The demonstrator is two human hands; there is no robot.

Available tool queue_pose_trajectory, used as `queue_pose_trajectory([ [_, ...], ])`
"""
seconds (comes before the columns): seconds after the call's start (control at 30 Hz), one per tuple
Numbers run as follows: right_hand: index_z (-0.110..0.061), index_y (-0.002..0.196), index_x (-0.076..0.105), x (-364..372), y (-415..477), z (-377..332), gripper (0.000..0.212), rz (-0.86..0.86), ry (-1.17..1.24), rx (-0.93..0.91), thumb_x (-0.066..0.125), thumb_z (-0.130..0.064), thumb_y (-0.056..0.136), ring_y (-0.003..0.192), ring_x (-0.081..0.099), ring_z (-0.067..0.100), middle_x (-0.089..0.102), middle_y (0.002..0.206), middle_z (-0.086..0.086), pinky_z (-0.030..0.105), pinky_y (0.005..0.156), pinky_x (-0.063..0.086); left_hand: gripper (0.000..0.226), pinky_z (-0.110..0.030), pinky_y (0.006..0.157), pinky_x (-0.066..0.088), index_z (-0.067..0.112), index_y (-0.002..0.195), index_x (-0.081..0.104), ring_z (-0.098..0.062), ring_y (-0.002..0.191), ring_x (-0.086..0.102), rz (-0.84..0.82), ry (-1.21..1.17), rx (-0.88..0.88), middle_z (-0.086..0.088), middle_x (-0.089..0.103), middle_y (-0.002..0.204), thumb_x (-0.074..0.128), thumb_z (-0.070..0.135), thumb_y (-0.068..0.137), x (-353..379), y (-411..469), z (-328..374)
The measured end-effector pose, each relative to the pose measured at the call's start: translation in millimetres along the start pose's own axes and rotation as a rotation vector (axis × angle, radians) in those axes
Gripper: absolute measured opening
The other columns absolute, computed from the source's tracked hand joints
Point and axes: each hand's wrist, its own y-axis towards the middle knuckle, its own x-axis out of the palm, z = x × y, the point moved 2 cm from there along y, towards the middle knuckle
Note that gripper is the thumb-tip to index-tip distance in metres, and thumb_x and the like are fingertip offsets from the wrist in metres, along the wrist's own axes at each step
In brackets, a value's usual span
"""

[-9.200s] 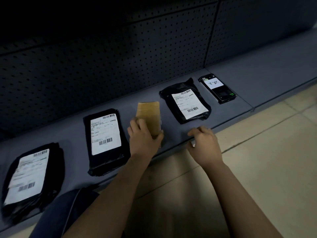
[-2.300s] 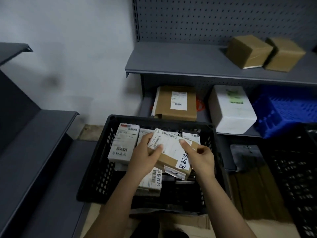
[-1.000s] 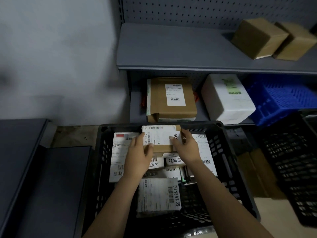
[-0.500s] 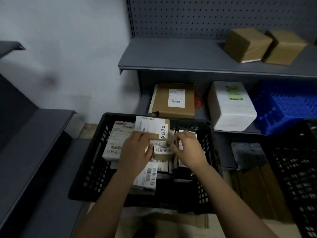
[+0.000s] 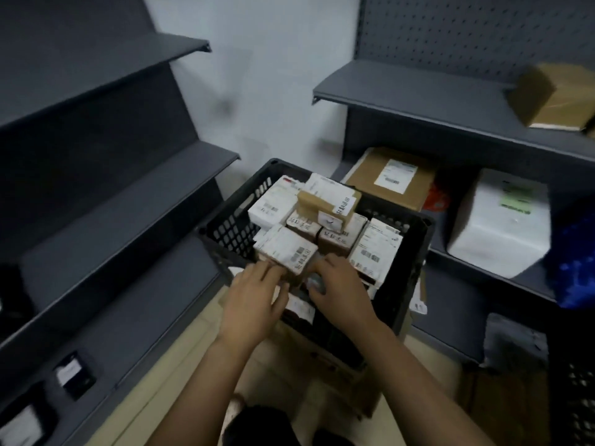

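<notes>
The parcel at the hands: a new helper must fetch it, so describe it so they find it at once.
A black crate of parcels stands on the floor between grey shelves. At its near rim, where the left hand and right hand meet, lies the parcel. Unlike the brown one stacked behind it, its top is mostly white label and it sits nearest the person.

Black lattice crate (image 5: 227, 231); brown parcel (image 5: 291, 272), white barcode label (image 5: 283, 251); grey shelves (image 5: 405, 91).
</notes>
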Motion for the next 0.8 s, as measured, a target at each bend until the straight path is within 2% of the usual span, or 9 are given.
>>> queue_pose_trajectory([
  [0.17,-0.015,0.110,0.064,21.7,-8.7,-67.3,0.020,-0.072,0.071,-0.168,0.062,-0.020,0.090,0.103,0.050,0.023,0.057,0.110,0.004,0.035,0.084,0.043,0.026,-0.036,0.067,0.044,0.020,0.098,0.065,-0.022,0.081,0.054,0.078,0.087,-0.177,0.003,0.056,0.088,0.047,0.036,0.090,-44.3,-61.8,-30.3],
  [0.27,-0.015,0.098,0.065,43.2,-17.6,-116.2,0.013,-0.115,0.083,-0.298,0.064,-0.019,0.086,0.094,0.053,0.024,0.059,0.099,0.004,0.038,0.078,0.045,0.027,-0.037,0.067,0.045,0.020,0.098,0.064,-0.022,0.081,0.054,0.099,0.143,-0.300,0.003,0.056,0.088,0.046,0.038,0.089,-70.7,-106.7,-53.0],
  [0.33,-0.019,0.098,0.063,60.9,-26.2,-150.4,0.014,-0.172,0.061,-0.381,0.063,-0.018,0.083,0.094,0.053,0.023,0.058,0.099,0.002,0.038,0.079,0.046,0.028,-0.036,0.068,0.045,0.020,0.097,0.063,-0.023,0.081,0.054,0.115,0.169,-0.389,0.003,0.056,0.087,0.045,0.039,0.089,-86.6,-142.0,-69.2],
  [0.47,-0.030,0.105,0.059,97.4,-53.1,-224.3,0.022,-0.216,0.001,-0.551,0.056,-0.030,0.084,0.098,0.052,0.017,0.057,0.105,-0.007,0.038,0.084,0.045,0.031,-0.037,0.070,0.046,0.018,0.095,0.063,-0.024,0.080,0.054,0.136,0.224,-0.551,0.002,0.055,0.086,0.043,0.041,0.090,-121.2,-221.2,-102.0],
  [0.6,-0.022,0.110,0.064,141.0,-94.5,-305.7,0.025,-0.282,0.088,-0.615,0.065,-0.020,0.085,0.105,0.052,0.019,0.059,0.110,-0.003,0.030,0.086,0.040,0.028,-0.038,0.069,0.047,0.018,0.096,0.062,-0.024,0.081,0.054,0.153,0.253,-0.673,0.001,0.055,0.087,0.045,0.039,0.089,-160.5,-310.6,-135.2],
  [0.8,-0.017,0.109,0.065,208.5,-157.5,-415.4,0.024,-0.381,0.153,-0.700,0.066,-0.017,0.085,0.106,0.051,0.020,0.060,0.110,-0.001,0.029,0.088,0.040,0.028,-0.036,0.064,0.046,0.018,0.095,0.064,-0.023,0.078,0.056,0.178,0.338,-0.772,0.002,0.058,0.086,0.044,0.037,0.086,-220.6,-438.2,-185.0],
])
